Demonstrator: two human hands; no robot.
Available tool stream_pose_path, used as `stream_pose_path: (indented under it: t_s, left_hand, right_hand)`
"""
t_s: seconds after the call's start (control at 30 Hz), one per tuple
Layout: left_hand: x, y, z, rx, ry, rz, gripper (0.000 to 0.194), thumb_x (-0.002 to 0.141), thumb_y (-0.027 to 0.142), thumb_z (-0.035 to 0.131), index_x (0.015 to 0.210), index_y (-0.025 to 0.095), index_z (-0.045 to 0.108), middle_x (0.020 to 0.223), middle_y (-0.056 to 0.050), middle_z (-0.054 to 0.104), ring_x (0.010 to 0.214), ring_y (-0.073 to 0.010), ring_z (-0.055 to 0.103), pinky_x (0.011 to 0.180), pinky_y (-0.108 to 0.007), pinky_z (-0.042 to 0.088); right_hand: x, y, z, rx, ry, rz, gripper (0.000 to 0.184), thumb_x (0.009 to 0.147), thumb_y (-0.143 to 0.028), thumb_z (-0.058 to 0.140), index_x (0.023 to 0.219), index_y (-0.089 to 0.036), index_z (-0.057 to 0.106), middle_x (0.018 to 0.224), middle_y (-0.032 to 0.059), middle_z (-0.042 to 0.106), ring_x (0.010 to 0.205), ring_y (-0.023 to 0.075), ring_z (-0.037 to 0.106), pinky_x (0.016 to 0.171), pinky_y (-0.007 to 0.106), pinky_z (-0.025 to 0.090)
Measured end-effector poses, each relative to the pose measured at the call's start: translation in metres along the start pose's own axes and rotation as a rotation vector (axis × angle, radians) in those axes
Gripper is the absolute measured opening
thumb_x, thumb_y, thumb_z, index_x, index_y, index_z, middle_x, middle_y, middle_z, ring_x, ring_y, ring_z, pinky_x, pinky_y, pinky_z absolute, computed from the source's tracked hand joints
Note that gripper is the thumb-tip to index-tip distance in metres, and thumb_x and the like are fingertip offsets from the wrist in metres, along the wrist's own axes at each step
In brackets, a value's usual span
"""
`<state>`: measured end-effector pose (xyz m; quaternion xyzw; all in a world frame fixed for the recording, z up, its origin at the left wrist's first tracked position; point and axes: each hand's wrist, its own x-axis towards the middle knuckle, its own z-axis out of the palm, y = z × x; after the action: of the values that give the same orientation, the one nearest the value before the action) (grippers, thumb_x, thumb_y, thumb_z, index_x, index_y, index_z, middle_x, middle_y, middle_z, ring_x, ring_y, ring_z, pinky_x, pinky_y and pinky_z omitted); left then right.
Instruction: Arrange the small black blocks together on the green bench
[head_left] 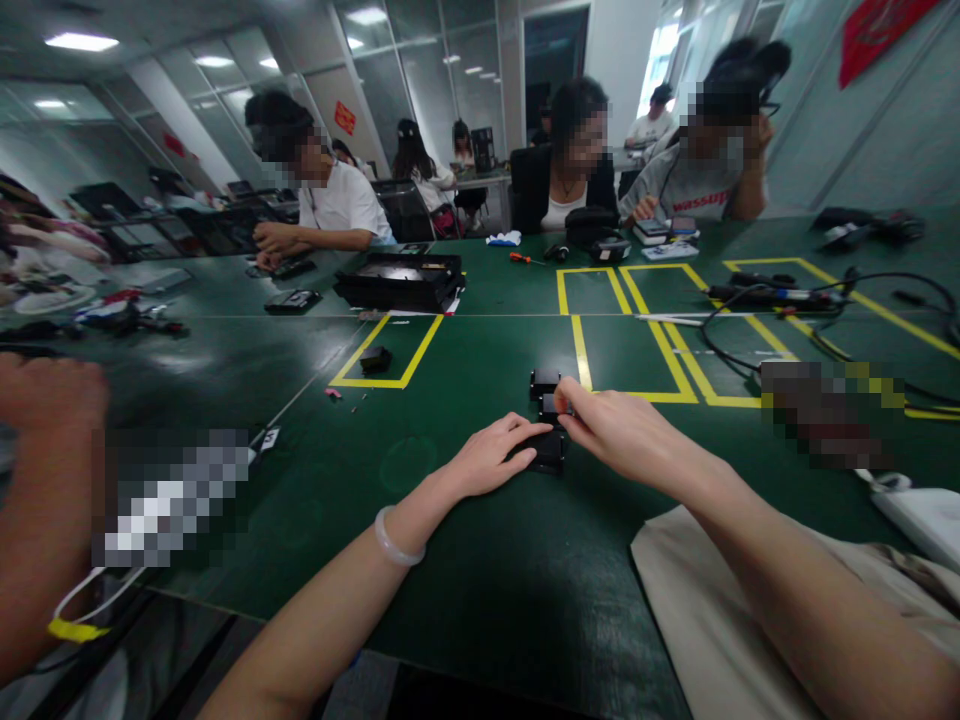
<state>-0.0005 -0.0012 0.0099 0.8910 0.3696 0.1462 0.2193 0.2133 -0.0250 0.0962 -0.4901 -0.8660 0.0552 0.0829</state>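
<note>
- On the green surface, before the seated worker: near block, middle block, far block — all black, rough row, close together.
- Left hand: thumb and forefinger parted, touching near block.
- Right hand: thumb and forefinger drawn together at middle block's right side — can't tell from here if they pinch it.
- Well apart, farther left: small black piece inside yellow tape; black tray beyond.
</note>
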Motion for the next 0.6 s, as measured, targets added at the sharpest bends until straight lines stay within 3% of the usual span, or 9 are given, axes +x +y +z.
stream_pose_path:
  t_s: [0.23,0.43,0.6]
  left_hand:
    - [0.0001,0.0003,0.0001,0.001,0.0,-0.009,0.042,0.096,0.035,0.039,0.138,0.033,0.042,0.119,-0.004,0.05,0.107,-0.0205,0.053,0.094,-0.034,0.045]
    - [0.0005,0.0005,0.0002,0.006,0.001,-0.007,0.041,0.096,0.034,0.039,0.137,0.032,0.042,0.119,-0.004,0.05,0.106,-0.0202,0.053,0.093,-0.033,0.045]
    - [0.0012,-0.0007,0.0014,0.018,0.006,0.001,0.041,0.095,0.033,0.04,0.136,0.032,0.044,0.119,-0.004,0.05,0.107,-0.0201,0.053,0.094,-0.034,0.045]
  right_hand:
    - [0.0004,-0.0012,-0.0003,-0.07,0.009,0.055,0.02,0.096,-0.035,0.034,0.1,-0.021,0.046,0.071,0.0026,0.062,0.058,0.0162,0.056,0.05,0.025,0.021]
    - [-0.0015,0.0005,0.0003,0.025,0.011,-0.021,0.014,0.093,-0.028,0.038,0.104,-0.021,0.043,0.075,0.001,0.063,0.061,0.0153,0.057,0.05,0.025,0.022]
    - [-0.0006,-0.0003,0.0001,-0.053,0.014,0.04,0.019,0.095,-0.036,0.035,0.1,-0.021,0.046,0.073,0.0023,0.063,0.061,0.0172,0.057,0.051,0.026,0.021]
